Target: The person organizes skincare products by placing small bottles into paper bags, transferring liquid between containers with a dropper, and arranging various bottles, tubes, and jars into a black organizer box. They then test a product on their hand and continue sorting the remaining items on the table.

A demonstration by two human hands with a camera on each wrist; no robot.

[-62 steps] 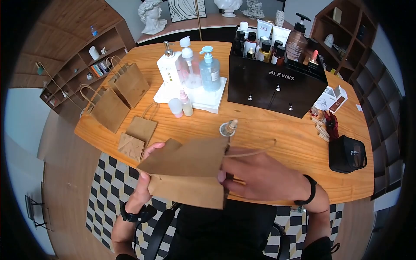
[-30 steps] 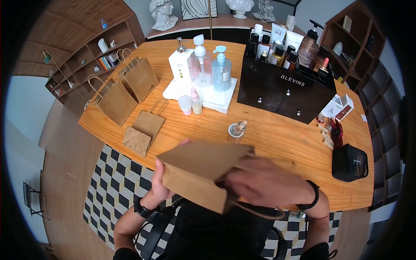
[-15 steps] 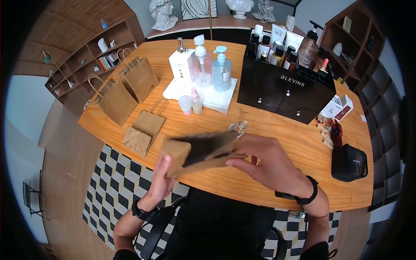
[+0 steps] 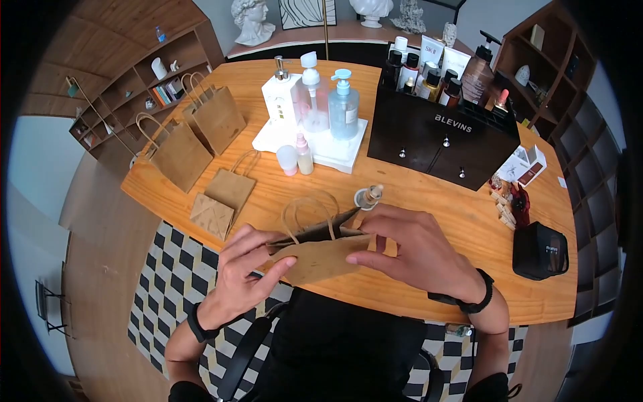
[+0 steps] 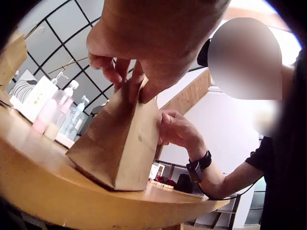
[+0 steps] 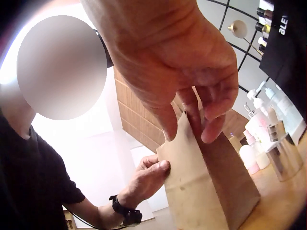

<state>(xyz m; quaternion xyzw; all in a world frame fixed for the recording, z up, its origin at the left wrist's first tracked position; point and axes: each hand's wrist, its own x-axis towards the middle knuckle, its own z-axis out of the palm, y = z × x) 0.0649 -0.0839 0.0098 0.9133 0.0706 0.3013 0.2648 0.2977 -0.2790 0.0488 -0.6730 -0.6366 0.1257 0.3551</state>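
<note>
Kraft paper bag (image 4: 320, 261) upright at the near edge of the bench (image 4: 462, 208), mouth parted, handles raised. Left hand (image 4: 244, 271) pinches the left end of its rim, thumb on the near panel; right hand (image 4: 422, 251) clamped on the right end. Dropper bottle (image 4: 369, 197) just beyond the right hand. Far right: black organizer (image 4: 418, 137) marked "BLEVINS", filled with bottles and tubes.

Paper bag (image 5: 118, 143) between both hands (image 5: 144, 50) (image 5: 179, 129)
</note>
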